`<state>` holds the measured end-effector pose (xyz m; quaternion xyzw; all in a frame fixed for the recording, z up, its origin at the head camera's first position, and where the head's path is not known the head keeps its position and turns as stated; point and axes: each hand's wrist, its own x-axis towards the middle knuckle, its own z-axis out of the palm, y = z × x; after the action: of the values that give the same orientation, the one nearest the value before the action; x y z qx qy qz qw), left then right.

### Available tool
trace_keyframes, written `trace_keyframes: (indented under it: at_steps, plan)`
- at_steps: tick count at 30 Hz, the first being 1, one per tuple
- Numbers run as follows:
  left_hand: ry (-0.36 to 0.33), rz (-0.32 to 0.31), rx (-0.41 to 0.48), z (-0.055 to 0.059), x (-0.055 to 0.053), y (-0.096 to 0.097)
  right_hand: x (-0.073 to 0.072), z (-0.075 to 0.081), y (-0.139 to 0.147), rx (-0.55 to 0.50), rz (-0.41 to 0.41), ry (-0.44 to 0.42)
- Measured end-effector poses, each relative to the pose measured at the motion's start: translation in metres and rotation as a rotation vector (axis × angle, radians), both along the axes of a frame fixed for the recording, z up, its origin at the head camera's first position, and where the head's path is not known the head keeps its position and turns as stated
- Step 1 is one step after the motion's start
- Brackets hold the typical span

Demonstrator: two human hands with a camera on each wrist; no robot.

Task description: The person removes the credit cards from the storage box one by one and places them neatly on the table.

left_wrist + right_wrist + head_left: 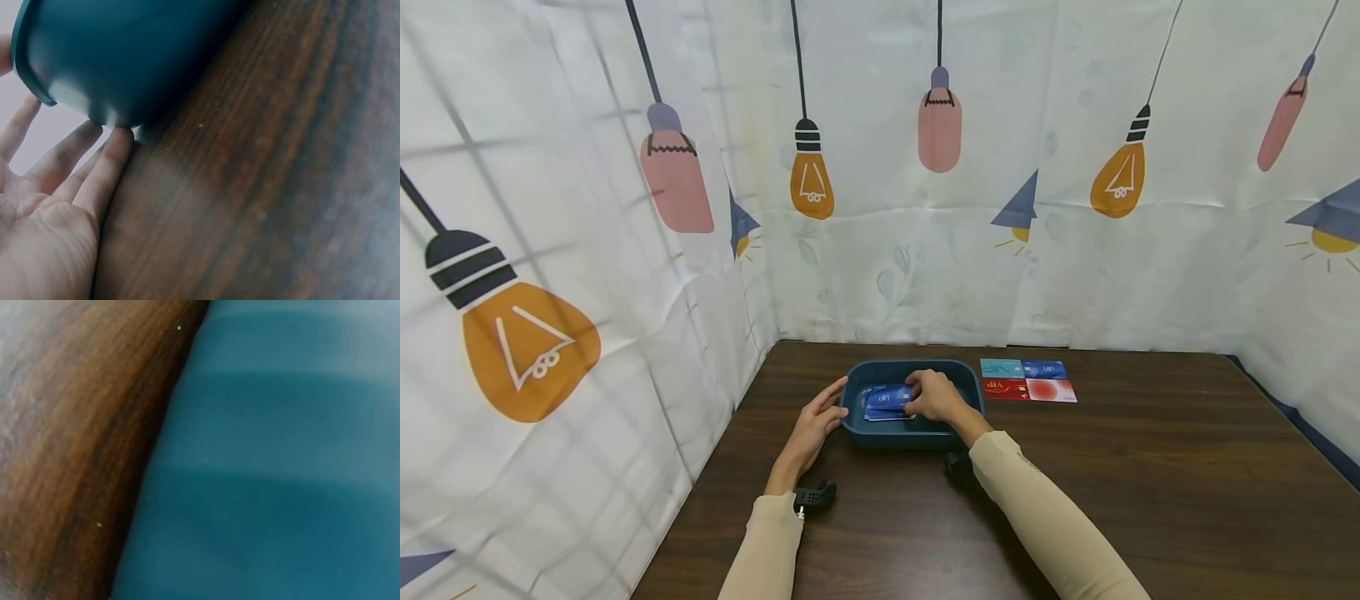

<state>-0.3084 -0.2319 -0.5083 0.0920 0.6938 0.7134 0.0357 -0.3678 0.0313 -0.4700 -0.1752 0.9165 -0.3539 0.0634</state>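
Observation:
A dark teal plastic basket [859,371] stands on the table, with a small overlapping pile of blue cards [880,414] inside. My right hand [937,397] reaches into it, and its thumb and fingers pinch the right edge of the top blue card [886,396]. On the basket's left end rests my left hand [811,429], fingers fairly straight. The left wrist view shows those fingertips [119,139] against the outer basket wall [131,56], with the thumb by the rim. Only the basket's outer side [269,487] and table fill the right wrist view; the right hand is hidden there.
Right of the basket lies a block of cards: a teal card [1001,368], a blue card [1043,369], a red VIP card [1006,388] and a pinkish card [1051,390]. The brown wooden table [1150,467] meets a printed cloth curtain [895,275] behind and at both sides.

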Motion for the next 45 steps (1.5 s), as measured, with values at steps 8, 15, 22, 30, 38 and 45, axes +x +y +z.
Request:
trace_keyframes:
  at_steps: [8, 15, 22, 30, 38, 45]
  plan:
    - [0.004, -0.003, 0.007, -0.0012, -0.0005, -0.0007, -0.0003, 0.0006, -0.0006, -0.078, 0.004, 0.005]
    - [0.007, 0.0, 0.001, -0.0006, -0.0004, -0.0006, -0.0008, 0.0025, -0.0025, -0.107, 0.011, -0.006]
    - [0.003, 0.008, -0.015, 0.0, -0.0004, -0.0006, -0.0006, 0.0041, -0.0031, -0.116, 0.007, 0.003]
    - [-0.003, 0.007, -0.027, 0.0001, 0.0003, -0.0007, 0.0003, 0.0045, -0.0017, -0.15, 0.013, 0.001]
    - [-0.013, 0.017, -0.004, 0.0002, 0.0001, 0.0006, 0.0017, 0.005, 0.0012, -0.202, 0.04, -0.01]
    - [-0.014, 0.021, -0.011, 0.0006, 0.0004, 0.0003, 0.0034, 0.0086, 0.0049, -0.208, 0.074, 0.019]
